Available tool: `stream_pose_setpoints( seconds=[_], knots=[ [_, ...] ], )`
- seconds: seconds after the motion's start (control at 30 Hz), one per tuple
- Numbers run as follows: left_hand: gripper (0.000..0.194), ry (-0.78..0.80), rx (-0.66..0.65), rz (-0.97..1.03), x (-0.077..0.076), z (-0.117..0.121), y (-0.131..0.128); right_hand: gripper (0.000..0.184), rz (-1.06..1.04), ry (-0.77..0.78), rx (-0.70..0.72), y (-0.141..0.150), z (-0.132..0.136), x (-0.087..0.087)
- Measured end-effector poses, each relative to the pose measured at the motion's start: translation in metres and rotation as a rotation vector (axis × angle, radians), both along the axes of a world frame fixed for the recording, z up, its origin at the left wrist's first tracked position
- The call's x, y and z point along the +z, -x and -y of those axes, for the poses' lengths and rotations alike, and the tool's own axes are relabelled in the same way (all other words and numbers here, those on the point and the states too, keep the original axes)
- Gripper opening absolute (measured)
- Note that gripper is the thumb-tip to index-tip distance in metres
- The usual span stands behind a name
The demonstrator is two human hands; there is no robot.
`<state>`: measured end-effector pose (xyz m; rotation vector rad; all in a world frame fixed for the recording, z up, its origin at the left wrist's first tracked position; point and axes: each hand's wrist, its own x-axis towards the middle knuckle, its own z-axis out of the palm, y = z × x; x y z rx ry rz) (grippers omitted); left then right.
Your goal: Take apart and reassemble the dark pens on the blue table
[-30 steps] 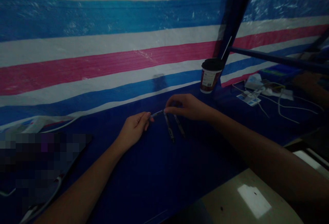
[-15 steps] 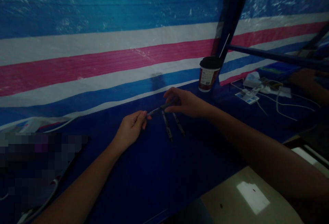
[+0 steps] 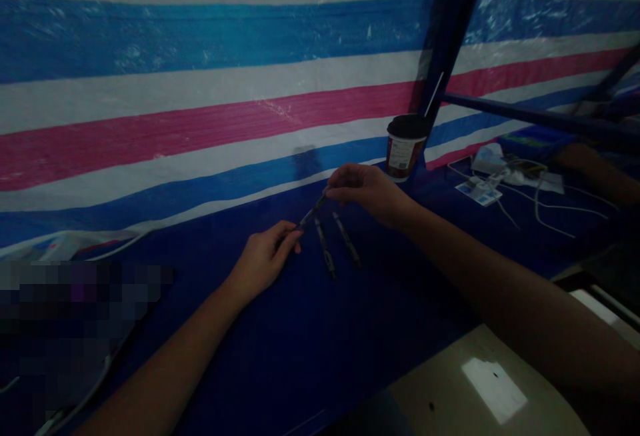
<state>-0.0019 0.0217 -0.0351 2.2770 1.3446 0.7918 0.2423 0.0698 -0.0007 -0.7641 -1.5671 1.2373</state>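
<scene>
Between my hands a slim dark pen (image 3: 313,211) runs diagonally, its upper end in the fingers of my right hand (image 3: 367,193) and its lower end at the fingertips of my left hand (image 3: 263,261). Just below it, two similar dark pens (image 3: 325,248) (image 3: 347,239) lie side by side on the dark blue cloth-covered table (image 3: 280,349), apart from both hands. Neither lying pen is touched. The pen's details are too dim to read.
A lidded paper cup (image 3: 406,146) stands near a dark blue pole against a striped tarpaulin wall (image 3: 200,123). White cables and cards (image 3: 480,191) lie at right, beyond them a person's arm (image 3: 595,173). A pixelated patch (image 3: 75,316) covers the lower left.
The held pen has swung from nearly level to a steeper diagonal. My right hand has risen slightly toward the cup, and my left hand has shifted a little lower. The two lying pens have not moved.
</scene>
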Motion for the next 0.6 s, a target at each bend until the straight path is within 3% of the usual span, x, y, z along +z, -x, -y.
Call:
stream_pose_setpoints(
  seconds=[0.17,0.4,0.6],
  knots=[
    [0.035,-0.091,-0.079,-0.059,-0.0017,0.0002,-0.0037,0.024,-0.144,-0.036,0.000,-0.0002,-0.0022,0.0010],
    [0.028,-0.076,-0.086,-0.064,-0.0037,-0.0002,-0.0020,0.028,-0.130,-0.097,-0.150,-0.0029,-0.0048,0.0048],
    [0.033,-0.044,-0.080,-0.066,-0.0039,0.0007,-0.0015,0.023,-0.137,-0.054,-0.199,-0.0029,-0.0017,0.0079]
  ],
)
